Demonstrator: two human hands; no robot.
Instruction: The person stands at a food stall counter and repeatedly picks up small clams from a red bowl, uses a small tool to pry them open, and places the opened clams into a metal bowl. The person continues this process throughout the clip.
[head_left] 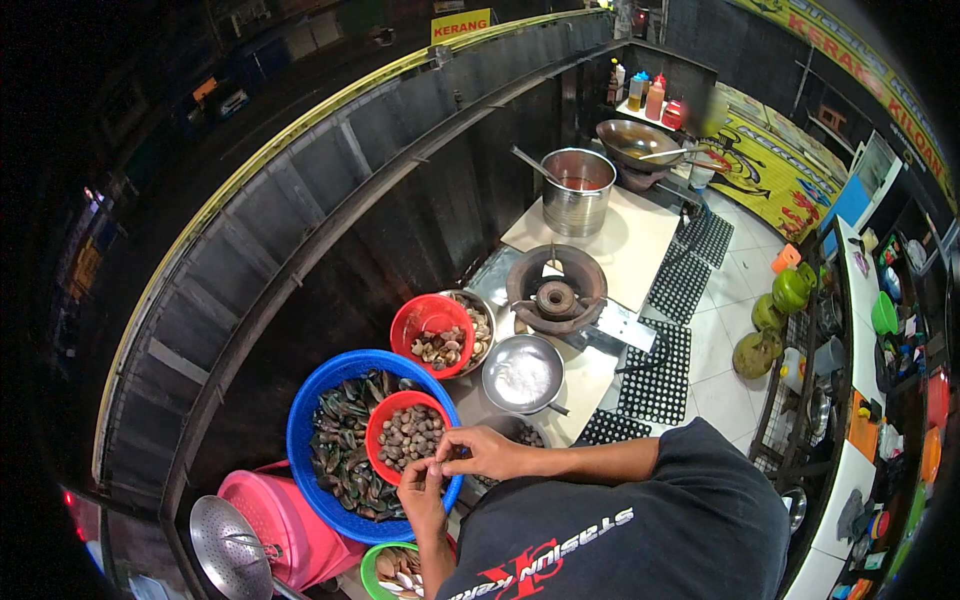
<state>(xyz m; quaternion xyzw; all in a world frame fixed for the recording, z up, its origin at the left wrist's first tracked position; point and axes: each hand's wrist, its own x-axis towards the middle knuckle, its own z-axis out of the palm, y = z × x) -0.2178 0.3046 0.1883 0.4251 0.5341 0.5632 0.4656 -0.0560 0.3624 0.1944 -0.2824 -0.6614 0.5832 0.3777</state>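
My left hand (424, 497) and my right hand (482, 452) meet at the fingertips, both closed in a pinch. Whatever lies between them is too small to make out. They hover at the right rim of a small red bowl (373, 421) full of round brown cockles (408, 435). That bowl rests inside a wide blue basket (300, 432) of dark green mussels (345, 455). Just beyond stands another red bowl (405, 325) with pale clams (440, 350), set partly over a metal bowl of shells. Near my left forearm, a green bowl (370, 575) holds flat, light-coloured shells.
A metal pan (523, 374) sits before a round burner (556, 290). Farther off are a steel pot (578, 205) and a wok (640, 145). At lower left, a perforated ladle (230, 545) lies by a pink tub (290, 520). Green gas cylinders (768, 315) stand right.
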